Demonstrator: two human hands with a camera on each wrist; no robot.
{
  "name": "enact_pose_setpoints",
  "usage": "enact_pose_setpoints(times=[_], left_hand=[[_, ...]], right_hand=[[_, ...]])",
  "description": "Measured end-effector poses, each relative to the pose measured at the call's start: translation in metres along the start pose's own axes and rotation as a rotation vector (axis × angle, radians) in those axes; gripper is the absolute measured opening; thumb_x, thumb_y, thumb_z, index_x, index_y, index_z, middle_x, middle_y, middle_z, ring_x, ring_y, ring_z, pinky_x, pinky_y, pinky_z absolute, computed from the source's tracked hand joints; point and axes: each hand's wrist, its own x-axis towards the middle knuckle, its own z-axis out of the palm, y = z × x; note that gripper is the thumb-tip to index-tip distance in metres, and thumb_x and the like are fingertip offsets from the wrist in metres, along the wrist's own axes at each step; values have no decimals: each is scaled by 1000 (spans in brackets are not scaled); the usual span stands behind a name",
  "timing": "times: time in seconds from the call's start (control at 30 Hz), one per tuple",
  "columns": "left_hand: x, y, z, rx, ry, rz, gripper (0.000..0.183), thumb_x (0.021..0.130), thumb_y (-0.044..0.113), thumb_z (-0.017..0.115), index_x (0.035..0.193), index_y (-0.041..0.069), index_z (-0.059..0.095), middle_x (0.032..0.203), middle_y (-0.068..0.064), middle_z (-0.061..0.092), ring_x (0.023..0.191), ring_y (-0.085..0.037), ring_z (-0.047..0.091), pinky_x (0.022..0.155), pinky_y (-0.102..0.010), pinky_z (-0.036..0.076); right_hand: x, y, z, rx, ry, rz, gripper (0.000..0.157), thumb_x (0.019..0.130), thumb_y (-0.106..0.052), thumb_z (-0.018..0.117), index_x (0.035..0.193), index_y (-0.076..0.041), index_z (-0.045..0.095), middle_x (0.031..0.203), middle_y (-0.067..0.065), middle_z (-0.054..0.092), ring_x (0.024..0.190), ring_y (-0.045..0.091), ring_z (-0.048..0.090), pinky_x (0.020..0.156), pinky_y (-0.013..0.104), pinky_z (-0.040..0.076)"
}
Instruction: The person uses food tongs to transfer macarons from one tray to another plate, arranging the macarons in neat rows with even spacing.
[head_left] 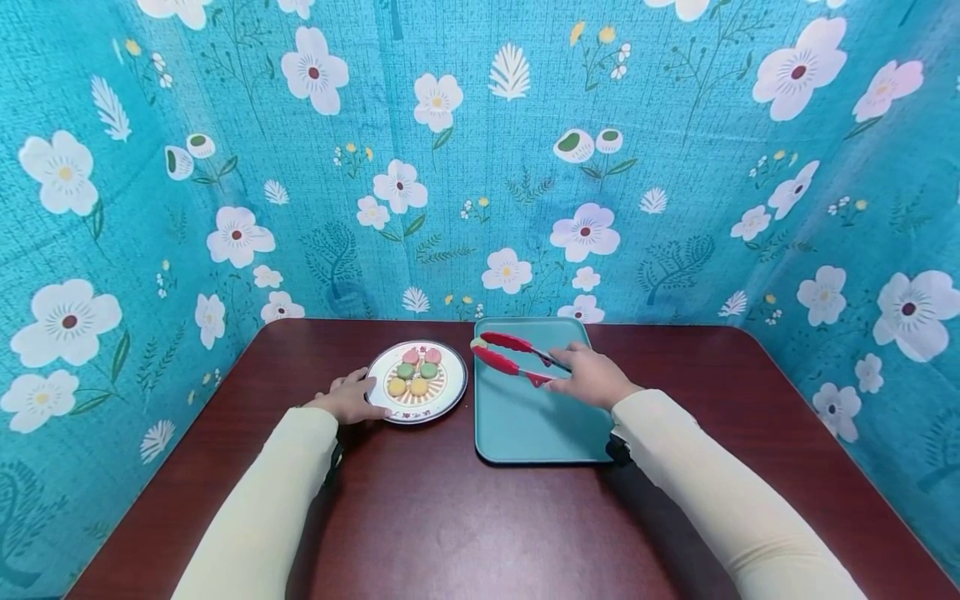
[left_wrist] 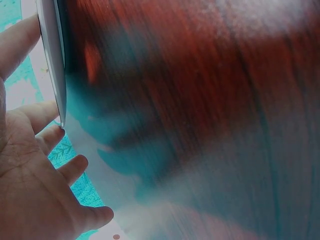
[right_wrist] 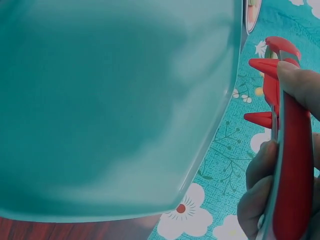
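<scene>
A round white plate (head_left: 384, 369) with a dark rim holds several macarons, pink ones (head_left: 411, 357), green ones (head_left: 406, 371) and yellow ones (head_left: 418, 387). Against its left edge rests my left hand (head_left: 348, 399), thumb and fingers spread along the rim; in the left wrist view the hand's (left_wrist: 40, 170) other fingers stand apart beside the plate's edge (left_wrist: 52, 65). My right hand (head_left: 592, 375) grips red-tipped tongs (head_left: 498, 360) above the teal tray (head_left: 536, 429). Between the tongs' tips, at the tray's left edge, shows a small pale yellow-green piece, partly hidden.
The plate and tray sit side by side on a dark reddish-brown table (head_left: 420, 517), with a narrow gap between them. A teal flowered cloth (head_left: 465, 208) hangs behind the table and along both sides.
</scene>
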Motion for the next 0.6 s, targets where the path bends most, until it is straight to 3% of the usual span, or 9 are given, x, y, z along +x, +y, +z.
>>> enact_pose_setpoints(times=[0.3, 0.6], left_hand=[[2, 0, 0, 5, -2, -4, 91, 83, 47, 69, 150, 0, 28, 156, -22, 15, 138, -47, 13, 106, -71, 12], [7, -6, 6, 17, 5, -1, 91, 84, 47, 69, 150, 1, 28, 156, -22, 15, 137, -47, 14, 105, -73, 11]], right_hand=[[-5, -10, -1, -23, 1, -64, 73, 79, -33, 80, 141, -8, 51, 113, 13, 56, 88, 22, 57, 69, 34, 55], [-6, -19, 4, -2, -7, -88, 70, 79, -32, 80, 139, -9, 52, 119, 14, 56, 96, 24, 58, 74, 37, 56]])
